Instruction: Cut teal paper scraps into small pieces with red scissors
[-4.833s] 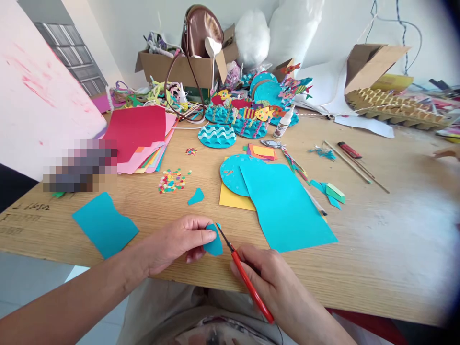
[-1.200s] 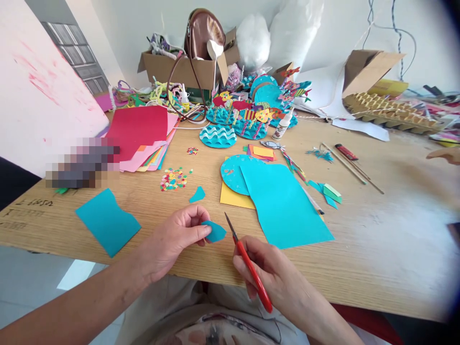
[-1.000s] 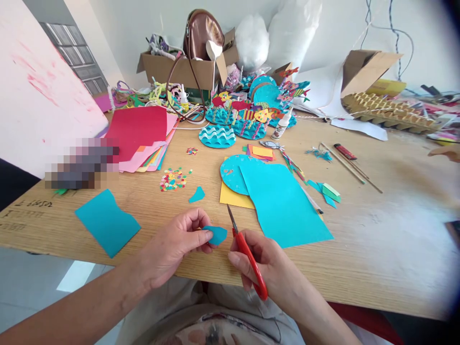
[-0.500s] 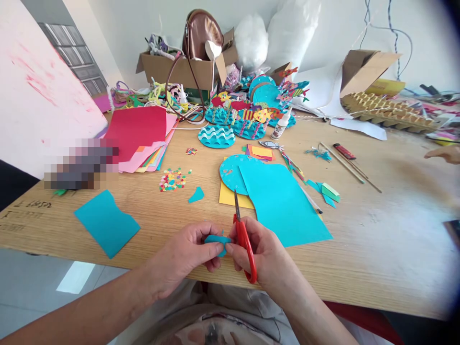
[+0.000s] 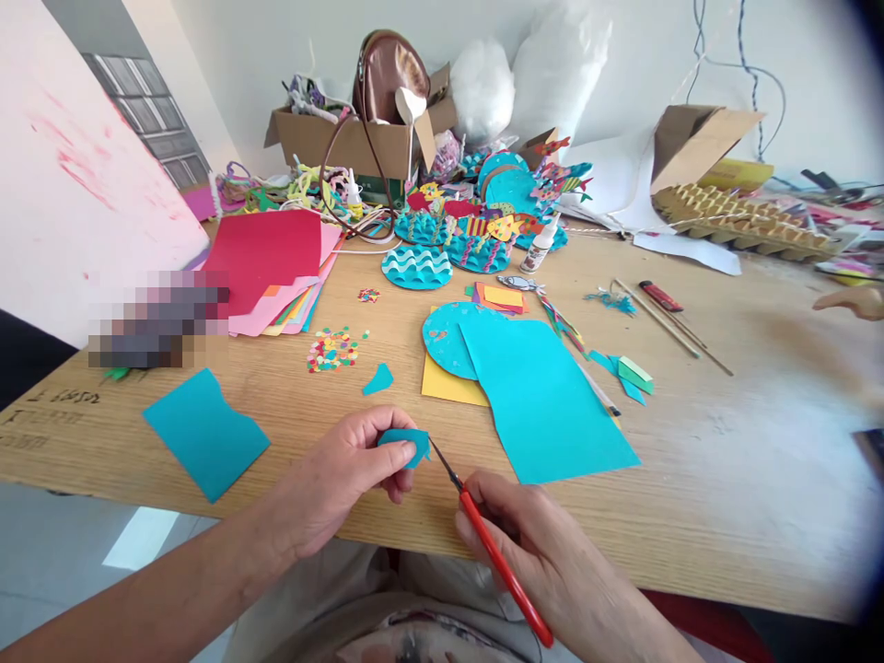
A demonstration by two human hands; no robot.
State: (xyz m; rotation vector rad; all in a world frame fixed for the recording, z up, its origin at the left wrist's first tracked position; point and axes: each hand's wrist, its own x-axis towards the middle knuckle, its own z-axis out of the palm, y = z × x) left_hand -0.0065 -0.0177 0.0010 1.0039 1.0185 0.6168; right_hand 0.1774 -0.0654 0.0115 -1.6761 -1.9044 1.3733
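Observation:
Between the thumb and fingers of my left hand (image 5: 369,456) is a small piece of blue paper (image 5: 401,444). My right hand (image 5: 529,525) grips red-handled scissors (image 5: 501,557). Their dark tips point up and left and meet the right edge of the small piece; I cannot tell whether they touch it. To the right lies a large blue sheet (image 5: 552,396) with a wavy edge, partly over a round blue disc (image 5: 452,336) and a yellow sheet (image 5: 452,382). A blue scrap (image 5: 378,378) rests ahead of my left hand. Another cut blue sheet (image 5: 207,433) is at the left.
Paper dots (image 5: 335,350) lie mid-table beside stacked coloured paper (image 5: 266,262). Finished blue fish crafts (image 5: 476,235), a glue bottle (image 5: 540,244) and a cardboard box (image 5: 338,138) stand behind. Thin sticks (image 5: 656,318) lie right; another person's hand (image 5: 853,302) shows at the right edge.
The scissors have swung from pointing upward, with my right fingers at the paper, to pointing at its edge. My right hand has moved right and down; my left still holds the paper.

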